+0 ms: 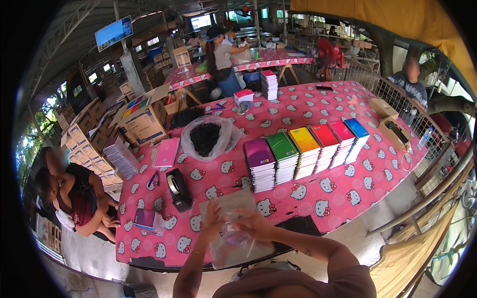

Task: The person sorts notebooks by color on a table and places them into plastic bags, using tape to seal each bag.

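Observation:
At the near edge of the table, my left hand and my right hand are close together over a clear plastic bag. My right hand pinches the bag's upper part, its fingers pointing left. The fingers of my left hand are bent at the bag's other side. Beneath lies a flat pile of clear plastic sheets or bags. Left of my hands sits a purple notebook in clear wrap, and a black tape dispenser stands behind it.
Stacks of spiral notebooks in several colours line the table's middle. Behind are a plastic bag with black contents, a pink notebook and an open carton. A person carrying a child is at left; another person works farther back.

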Tool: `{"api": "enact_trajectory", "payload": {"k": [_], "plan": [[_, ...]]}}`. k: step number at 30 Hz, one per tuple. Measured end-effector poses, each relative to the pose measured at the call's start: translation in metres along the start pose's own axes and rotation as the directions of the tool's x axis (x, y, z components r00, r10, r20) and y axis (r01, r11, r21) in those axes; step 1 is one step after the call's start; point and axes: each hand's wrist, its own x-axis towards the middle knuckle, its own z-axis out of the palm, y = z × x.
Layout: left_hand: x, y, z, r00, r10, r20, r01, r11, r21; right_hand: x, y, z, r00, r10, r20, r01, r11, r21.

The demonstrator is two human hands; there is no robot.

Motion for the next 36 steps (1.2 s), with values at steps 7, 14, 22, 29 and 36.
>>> {"api": "enact_trajectory", "payload": {"k": [7, 14, 22, 29, 36], "plan": [[-0.014, -0.001, -0.007, 0.963, -0.133, 0.235, 0.167, 0.977, -0.131, 0.030, 0.043, 0.017, 0.926, 0.321, 0.200, -0.377, 0.829, 0.413], [-0.025, -0.013, -0.012, 0.985, -0.148, 0.086, 0.146, 0.989, 0.025, 0.035, 0.031, 0.019, 0.935, 0.310, 0.172, -0.354, 0.798, 0.488], [-0.026, 0.050, 0.025, 0.883, 0.466, -0.050, -0.365, 0.750, 0.551, 0.013, 0.015, -0.011, 0.996, 0.082, 0.021, -0.084, 0.977, 0.196], [-0.026, 0.051, 0.010, 0.980, 0.189, -0.061, -0.151, 0.909, 0.387, -0.003, -0.014, 0.000, 0.999, 0.028, 0.041, -0.024, 0.995, -0.095], [-0.024, 0.030, -0.006, 0.968, -0.175, 0.178, 0.163, 0.983, 0.083, 0.014, 0.001, -0.006, 0.999, 0.028, 0.043, -0.030, 0.999, 0.045]]}}
